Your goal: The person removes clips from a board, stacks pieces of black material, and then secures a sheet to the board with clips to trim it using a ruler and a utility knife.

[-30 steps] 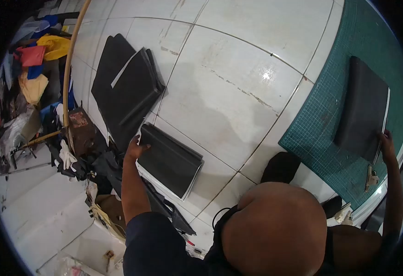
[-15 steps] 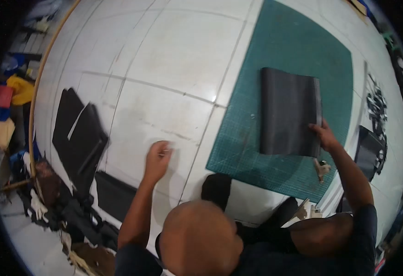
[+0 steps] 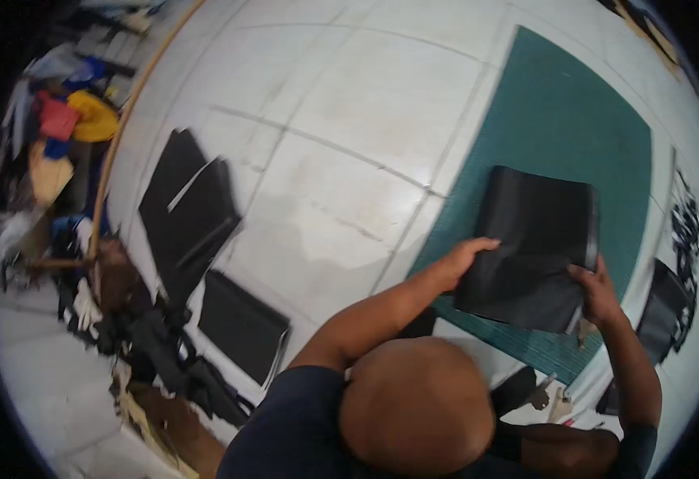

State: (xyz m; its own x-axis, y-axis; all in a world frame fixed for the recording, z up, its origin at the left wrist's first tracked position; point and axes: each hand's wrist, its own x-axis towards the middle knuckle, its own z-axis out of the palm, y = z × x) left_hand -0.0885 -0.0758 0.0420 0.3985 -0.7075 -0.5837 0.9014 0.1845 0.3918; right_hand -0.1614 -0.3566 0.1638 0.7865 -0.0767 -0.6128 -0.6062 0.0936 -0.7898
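Note:
A folded black sheet of leather-like material (image 3: 537, 231), with a pale strip along its right edge, is held above the green cutting mat (image 3: 577, 112). My left hand (image 3: 469, 259) grips its left edge, thumb on top and fingers hidden beneath. At the right edge, my right hand (image 3: 595, 291) pinches the sheet with the thumb on its upper face. The sheet sags and creases a little between the hands. Just below it, a small tool (image 3: 586, 331) lies on the mat, mostly covered.
Folded black sheets (image 3: 190, 211) lie on the white tiled floor (image 3: 341, 184) to the left, with another black piece (image 3: 242, 326) nearer me. Black scraps (image 3: 685, 223) and a dark piece (image 3: 663, 307) lie right of the mat. Mixed cloth (image 3: 90, 116) is piled behind a wooden rail (image 3: 130, 108).
My left hand has moved right from above the tiles and taken hold of the sheet's left edge. The sheet has come nearer me and is bent; my right hand still grips it.

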